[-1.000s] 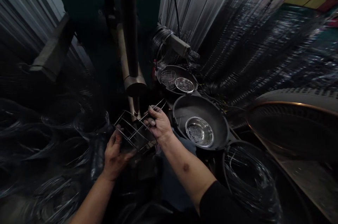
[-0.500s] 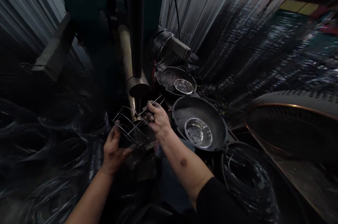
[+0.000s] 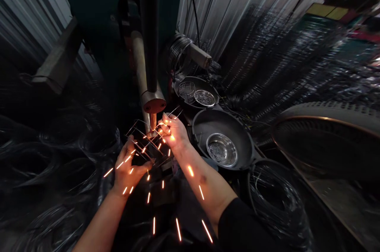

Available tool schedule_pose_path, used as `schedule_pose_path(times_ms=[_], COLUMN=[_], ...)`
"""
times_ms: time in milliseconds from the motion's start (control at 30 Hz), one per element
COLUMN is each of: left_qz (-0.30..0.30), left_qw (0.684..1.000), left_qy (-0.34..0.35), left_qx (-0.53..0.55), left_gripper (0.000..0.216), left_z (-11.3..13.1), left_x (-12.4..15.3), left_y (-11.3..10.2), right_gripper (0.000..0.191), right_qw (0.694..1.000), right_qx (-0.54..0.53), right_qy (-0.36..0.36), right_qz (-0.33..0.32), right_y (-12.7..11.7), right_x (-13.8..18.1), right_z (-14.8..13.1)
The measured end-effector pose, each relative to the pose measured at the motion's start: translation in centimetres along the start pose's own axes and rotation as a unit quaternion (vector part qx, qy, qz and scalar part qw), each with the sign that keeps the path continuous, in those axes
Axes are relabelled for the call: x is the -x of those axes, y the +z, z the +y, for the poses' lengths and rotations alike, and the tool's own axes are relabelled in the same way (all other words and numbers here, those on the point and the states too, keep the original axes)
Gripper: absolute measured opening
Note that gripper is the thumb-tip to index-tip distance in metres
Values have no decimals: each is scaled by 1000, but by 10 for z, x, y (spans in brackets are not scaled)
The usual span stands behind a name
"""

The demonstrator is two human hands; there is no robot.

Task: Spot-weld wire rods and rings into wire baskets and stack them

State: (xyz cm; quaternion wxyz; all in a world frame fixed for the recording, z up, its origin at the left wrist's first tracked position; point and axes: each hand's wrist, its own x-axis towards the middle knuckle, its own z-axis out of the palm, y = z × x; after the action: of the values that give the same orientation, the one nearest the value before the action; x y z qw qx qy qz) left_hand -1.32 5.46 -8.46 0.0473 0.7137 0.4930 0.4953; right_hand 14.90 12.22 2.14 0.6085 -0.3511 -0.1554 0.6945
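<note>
A small wire rack [image 3: 144, 138] of crossed thin metal rods sits under the tip of a spot welder [image 3: 152, 119], with bright sparks flying from the contact point. My left hand [image 3: 128, 168] is closed on the rack's near left side, fingers and thumb at its outer wires. Close to the welder tip, my right hand [image 3: 174, 130] pinches the rack's right side, where two rod ends stick out past the fingers. Sparks streak over both hands and the right forearm. The exact joint under the tip is partly hidden.
Right of my hand, a dark pan [image 3: 196, 125] holds a steel bowl [image 3: 222, 149] of short metal pieces. Behind it, another pan [image 3: 190, 103] contains a small bowl [image 3: 204, 98] and round wire grids. Wire coils [image 3: 276, 192] lie at lower right; a large round fan-like guard [image 3: 326, 111] stands beyond.
Sparks and an orange glow have appeared at the welder tip, lighting both hands. The hands keep nearly the same place on the rack; the whole view has shifted slightly.
</note>
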Motion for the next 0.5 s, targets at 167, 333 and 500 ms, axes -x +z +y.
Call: schedule_pose_path(times_ms=[167, 333, 500], left_qz=[-11, 4, -13], left_qw=[999, 998, 991], left_qy=[-36, -53, -109], left_qx=[31, 39, 75], left_gripper=[90, 88, 95], left_z=[7, 14, 12], left_x=[-1, 3, 14], left_y=[0, -3, 2], right_gripper=[20, 26, 22], right_qw=[999, 994, 998], right_qx=[31, 102, 49], right_qy=[4, 10, -43], right_qz=[-15, -35, 4], right_y=[-6, -20, -19], right_x=[4, 13, 16], right_z=[-1, -7, -7])
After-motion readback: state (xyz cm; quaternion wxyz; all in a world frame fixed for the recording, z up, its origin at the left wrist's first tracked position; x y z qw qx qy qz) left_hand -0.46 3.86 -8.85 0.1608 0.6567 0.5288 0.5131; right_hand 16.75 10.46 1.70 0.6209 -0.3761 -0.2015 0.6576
